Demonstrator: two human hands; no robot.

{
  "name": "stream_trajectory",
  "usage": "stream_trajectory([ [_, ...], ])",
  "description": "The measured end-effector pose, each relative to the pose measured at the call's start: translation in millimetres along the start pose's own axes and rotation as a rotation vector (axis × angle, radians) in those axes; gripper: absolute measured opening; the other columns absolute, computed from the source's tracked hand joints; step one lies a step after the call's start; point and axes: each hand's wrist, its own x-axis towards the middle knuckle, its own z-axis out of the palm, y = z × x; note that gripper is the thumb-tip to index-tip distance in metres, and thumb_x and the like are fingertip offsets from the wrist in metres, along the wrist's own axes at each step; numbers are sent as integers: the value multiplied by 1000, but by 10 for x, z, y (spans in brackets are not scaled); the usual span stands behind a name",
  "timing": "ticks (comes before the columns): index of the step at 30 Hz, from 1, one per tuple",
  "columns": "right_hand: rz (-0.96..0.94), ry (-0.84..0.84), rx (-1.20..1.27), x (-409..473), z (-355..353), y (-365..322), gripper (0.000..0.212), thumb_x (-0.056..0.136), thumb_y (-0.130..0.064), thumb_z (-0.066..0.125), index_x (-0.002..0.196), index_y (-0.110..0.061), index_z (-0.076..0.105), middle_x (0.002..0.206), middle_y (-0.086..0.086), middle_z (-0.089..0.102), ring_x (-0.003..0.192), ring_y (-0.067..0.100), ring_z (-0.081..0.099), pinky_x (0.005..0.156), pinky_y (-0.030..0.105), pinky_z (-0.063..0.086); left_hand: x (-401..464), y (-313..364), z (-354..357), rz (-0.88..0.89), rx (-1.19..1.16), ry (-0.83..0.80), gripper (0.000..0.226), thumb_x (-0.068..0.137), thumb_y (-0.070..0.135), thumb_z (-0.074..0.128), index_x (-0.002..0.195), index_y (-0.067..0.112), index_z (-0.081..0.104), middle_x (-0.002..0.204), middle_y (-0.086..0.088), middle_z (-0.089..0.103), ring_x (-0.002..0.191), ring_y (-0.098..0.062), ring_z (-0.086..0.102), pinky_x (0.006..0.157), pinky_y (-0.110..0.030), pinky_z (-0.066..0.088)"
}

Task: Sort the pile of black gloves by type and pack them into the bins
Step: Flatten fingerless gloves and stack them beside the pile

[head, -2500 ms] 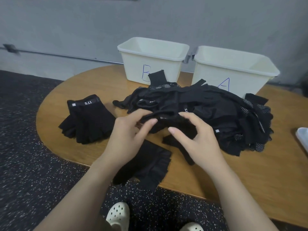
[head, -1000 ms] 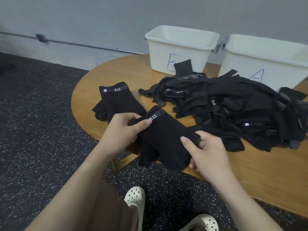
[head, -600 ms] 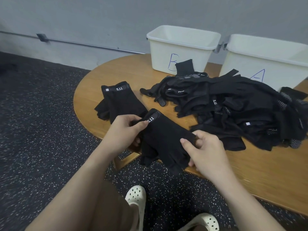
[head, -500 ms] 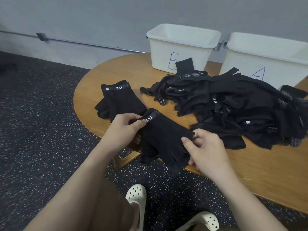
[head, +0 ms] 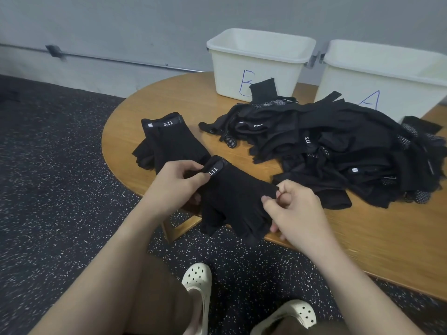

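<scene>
A black fingerless glove [head: 234, 197] with a 5.11 cuff label hangs over the near table edge between my hands. My left hand [head: 174, 187] pinches its cuff beside the label. My right hand [head: 290, 209] pinches its right edge, fingers curled under it. A small stack of matching 5.11 gloves [head: 169, 141] lies on the table to the left. The big pile of mixed black gloves [head: 338, 146], some with white grip dots, spreads across the table's middle and right. Behind it stand white bin B [head: 258, 52] and white bin A [head: 387, 66].
The round wooden table [head: 362, 243] ends close to my body; its leg shows under the edge. Below are dark speckled floor and my white clogs [head: 197, 281]. A grey wall with a conduit runs behind the bins.
A 5.11 glove came out of the pile toward the near edge. In the last second my hands shifted only slightly on it, the right hand sliding up its edge.
</scene>
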Motion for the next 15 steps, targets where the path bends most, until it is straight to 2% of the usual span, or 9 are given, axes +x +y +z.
stream_trajectory([
  [1,-1,5,5,2,2,11,26,95,-16,68,78,-11,49,53,-1,65,33,8,54,38,22,42,3,-8,4,14,40,16,10,98,29,67,99,23,75,82,-3,76,71,-21,73,69,-35,57],
  [3,-4,14,9,8,2,28,22,95,-15,69,81,-14,52,57,-2,68,35,9,57,38,22,43,7,-34,7,50,154,40,14,94,35,71,102,23,75,90,6,75,82,-11,72,73,-34,59],
  [6,-12,47,28,11,1,41,21,94,-14,71,82,-17,53,64,0,70,38,13,61,36,25,45,32,-93,11,74,203,37,23,90,43,73,103,24,75,99,10,76,98,-7,70,87,-38,60],
  [9,-16,89,68,21,2,50,20,93,-15,73,88,-21,54,72,2,69,45,17,64,36,27,46,25,-91,2,61,181,7,41,83,62,69,105,27,74,101,12,76,99,-7,70,89,-40,60],
  [10,-27,111,64,27,12,57,19,93,-16,73,92,-23,56,76,1,68,52,20,67,39,30,50,23,-86,5,68,182,-1,40,86,62,67,104,27,74,99,11,76,97,-7,71,86,-39,60],
  [12,-76,176,-11,29,26,75,20,92,-21,73,107,-24,59,82,-5,63,66,19,66,57,36,57,9,-63,27,89,204,0,29,98,51,60,100,26,74,93,9,75,90,-10,70,81,-38,59],
  [13,-119,220,-84,26,31,86,25,92,-23,72,113,-23,60,87,-8,62,72,15,63,66,35,56,7,-55,39,102,222,6,28,101,46,56,99,24,74,91,7,74,89,-12,70,79,-37,59],
  [15,-238,321,-271,-3,26,68,31,93,-29,68,121,-21,58,101,-9,59,83,14,58,72,34,49,-3,-39,66,126,273,19,29,103,43,54,102,22,74,91,7,74,88,-11,69,78,-37,58],
])
